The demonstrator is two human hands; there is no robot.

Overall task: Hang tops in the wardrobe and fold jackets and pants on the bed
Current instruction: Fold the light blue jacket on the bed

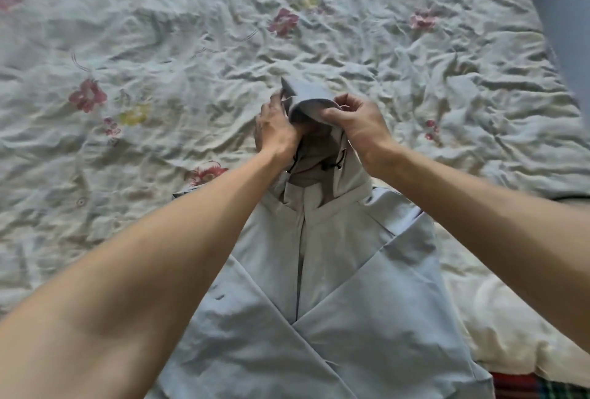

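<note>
A pale grey-blue jacket (335,271) lies front up on a wrinkled floral bedsheet (159,47), running from the centre of the view down to 6 o'clock. Its zip is closed and its 2 sleeves (399,287) are folded across the chest. The hood (308,100), at the jacket's 12 o'clock end, is bunched and lifted. The left hand (276,125) curls its fingers round the hood's 9 o'clock side. The right hand (359,125) pinches the hood's fabric between thumb and fingers at its 3 o'clock side. A plaid cloth (523,386) shows at 5 o'clock.
</note>
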